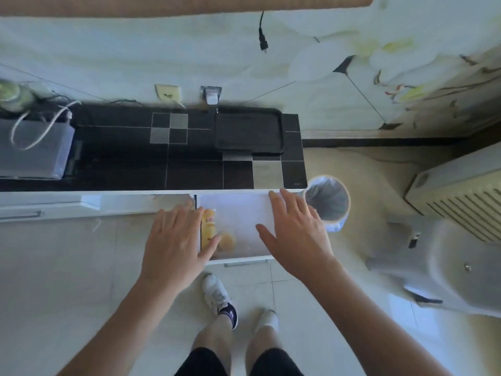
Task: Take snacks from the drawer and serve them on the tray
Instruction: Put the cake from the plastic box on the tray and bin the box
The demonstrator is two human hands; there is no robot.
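Both your hands, left hand point(176, 240) and right hand point(294, 234), hover spread, grip released, over the pulled-out drawer point(244, 213). The yellow snack packet point(208, 226) lies inside it, and the tray point(249, 132) waits on the counter point(122, 147).

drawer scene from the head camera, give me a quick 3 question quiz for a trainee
1. True or false: the black tray already has snacks on it.
2. Where in the open drawer does the yellow snack packet lie? A) left side B) right side C) back middle
3. What stands on the floor just right of the drawer?

Key:
1. False, the tray is bare.
2. A, beside the left hand; the right hand hovers with fingers spread.
3. A lined waste bin.
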